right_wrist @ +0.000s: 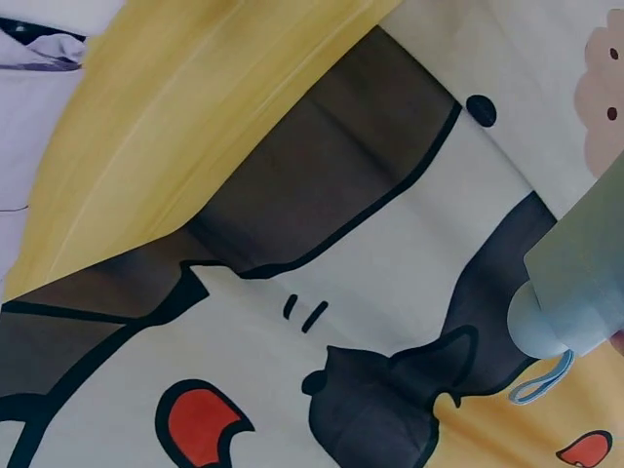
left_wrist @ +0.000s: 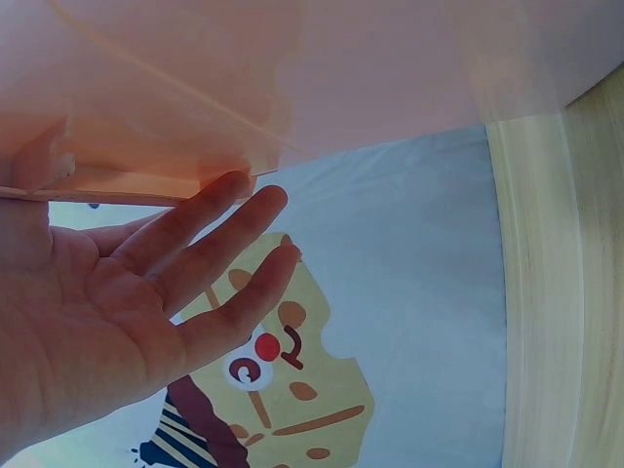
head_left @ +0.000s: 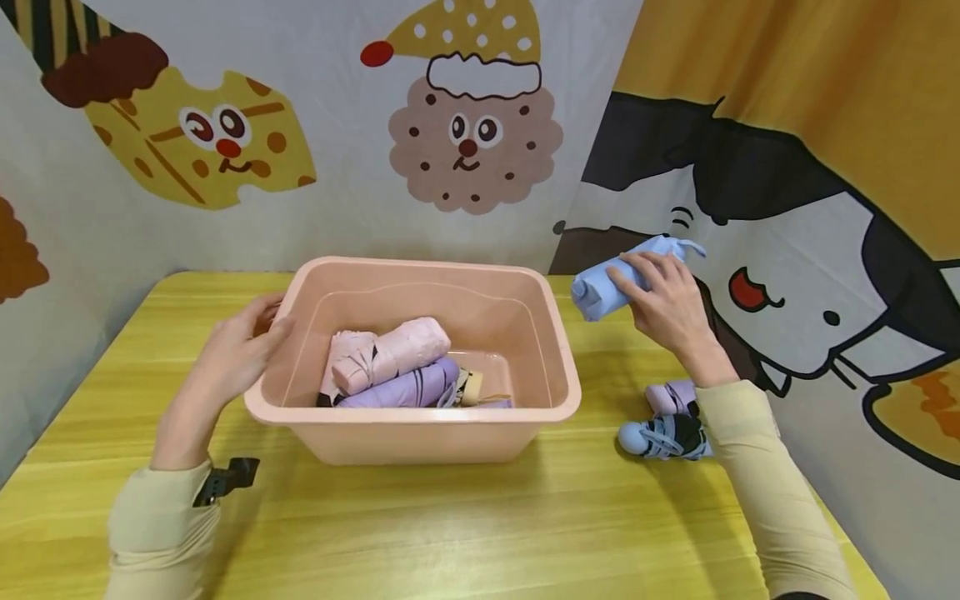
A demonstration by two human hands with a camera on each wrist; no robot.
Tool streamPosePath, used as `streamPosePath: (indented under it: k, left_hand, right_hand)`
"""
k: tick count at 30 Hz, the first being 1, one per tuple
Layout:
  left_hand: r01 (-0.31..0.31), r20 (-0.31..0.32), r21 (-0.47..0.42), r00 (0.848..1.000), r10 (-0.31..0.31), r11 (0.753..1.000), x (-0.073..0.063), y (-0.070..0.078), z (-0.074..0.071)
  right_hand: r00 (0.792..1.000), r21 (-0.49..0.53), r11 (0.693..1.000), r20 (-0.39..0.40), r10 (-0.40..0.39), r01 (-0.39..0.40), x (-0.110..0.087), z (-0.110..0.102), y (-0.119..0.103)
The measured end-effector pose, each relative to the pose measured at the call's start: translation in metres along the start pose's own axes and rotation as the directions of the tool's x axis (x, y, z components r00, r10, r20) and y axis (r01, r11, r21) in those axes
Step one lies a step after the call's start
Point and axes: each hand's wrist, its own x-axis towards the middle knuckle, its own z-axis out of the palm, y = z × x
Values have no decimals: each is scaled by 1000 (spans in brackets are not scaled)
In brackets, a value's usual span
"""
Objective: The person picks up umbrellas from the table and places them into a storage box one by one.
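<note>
My right hand (head_left: 667,300) holds a light blue folded umbrella (head_left: 611,283) in the air, right of a pink plastic tub (head_left: 420,437). The umbrella's handle end with its cord loop (right_wrist: 546,380) shows at the edge of the right wrist view. My left hand (head_left: 236,346) grips the tub's left rim, thumb over it; in the left wrist view, several fingers (left_wrist: 219,249) stretch out beneath the rim. Inside the tub lie a pale pink folded umbrella (head_left: 401,350), a purple one (head_left: 405,387) and a partly hidden cream piece (head_left: 470,387).
On the table's right, under my right forearm, lie a blue-and-black folded umbrella (head_left: 660,437) and a lilac one (head_left: 667,397), both partly covered by the sleeve. A printed cartoon curtain (head_left: 337,225) stands behind and beside the yellow wooden table (head_left: 465,533).
</note>
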Motion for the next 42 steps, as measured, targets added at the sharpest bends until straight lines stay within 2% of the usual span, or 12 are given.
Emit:
streamPosePath:
  k: [7,24,33,42]
  left_hand:
    - [0,-2,0,1000,0,1000,-1,0,0]
    - [8,0,5,1000,-8,1000,-2,1,-1]
    - [23,-12,6,1000,-23,1000,-3,2,-1]
    - [21,-14,15,1000,-21,1000,-2,2,0]
  right_hand:
    - [999,11,1000,-33,2,-2,5,-3,-5]
    - [993,-22,996,-81,-84,82,30,-23,-20]
    - [970,-7,989,-194,-143,144,53,-26,-33]
    - [958,-11,981,-212,-191,193,69,-29,-48]
